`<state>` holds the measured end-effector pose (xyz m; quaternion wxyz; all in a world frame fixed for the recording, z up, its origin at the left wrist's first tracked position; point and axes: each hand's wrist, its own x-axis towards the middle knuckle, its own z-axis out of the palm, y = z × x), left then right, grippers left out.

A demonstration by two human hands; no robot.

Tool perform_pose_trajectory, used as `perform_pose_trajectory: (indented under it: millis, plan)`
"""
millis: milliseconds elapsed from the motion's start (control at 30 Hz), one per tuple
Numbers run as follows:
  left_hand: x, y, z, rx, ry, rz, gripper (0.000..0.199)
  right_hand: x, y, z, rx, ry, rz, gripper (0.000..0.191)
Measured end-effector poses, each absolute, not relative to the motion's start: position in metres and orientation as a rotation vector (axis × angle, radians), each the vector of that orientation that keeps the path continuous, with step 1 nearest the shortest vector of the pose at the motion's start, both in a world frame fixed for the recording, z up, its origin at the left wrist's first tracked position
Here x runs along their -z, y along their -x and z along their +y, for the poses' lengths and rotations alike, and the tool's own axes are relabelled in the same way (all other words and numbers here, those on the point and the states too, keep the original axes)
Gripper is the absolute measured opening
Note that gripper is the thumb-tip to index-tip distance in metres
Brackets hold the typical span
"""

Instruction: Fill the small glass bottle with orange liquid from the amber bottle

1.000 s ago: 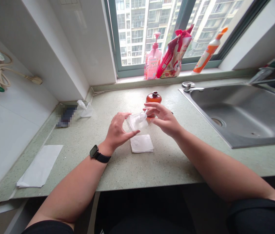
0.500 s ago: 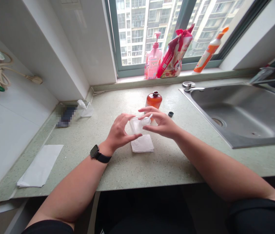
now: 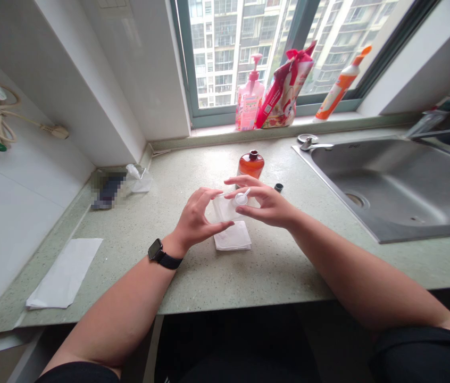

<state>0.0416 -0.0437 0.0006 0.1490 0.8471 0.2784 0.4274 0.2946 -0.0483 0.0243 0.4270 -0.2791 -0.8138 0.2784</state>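
While the right hand (image 3: 264, 203) pinches the white pump head (image 3: 241, 199) of a clear plastic container (image 3: 223, 209), the left hand (image 3: 198, 216) curves half-open at its side. Container sits over a folded white tissue (image 3: 233, 238); amber bottle (image 3: 251, 165) at 12 o'clock, black cap (image 3: 278, 187) at 1 o'clock.

Head-worn view — forward and down, over a counter (image 3: 265, 276) toward a window (image 3: 228, 58).
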Motion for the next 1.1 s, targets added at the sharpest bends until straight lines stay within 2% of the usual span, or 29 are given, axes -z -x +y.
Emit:
perform_pose_trajectory:
  millis: [333,567,867,1100]
  plan:
    - [-0.001,-0.043,-0.045,-1.226,-2.401,0.803,0.061,-0.011,-0.285,-0.046,-0.510,0.739,-1.920,0.021]
    - [-0.002,-0.045,-0.048,-1.224,-2.404,0.829,0.060,-0.014,-0.281,-0.051,-0.451,0.764,-1.898,0.021]
    - [-0.002,-0.045,-0.047,-1.227,-2.397,0.805,0.058,-0.018,-0.291,-0.046,-0.606,0.773,-2.002,0.029]
    - [0.001,-0.043,-0.044,-1.190,-2.387,0.783,0.061,-0.026,-0.298,-0.043,-0.743,0.724,-2.052,0.028]
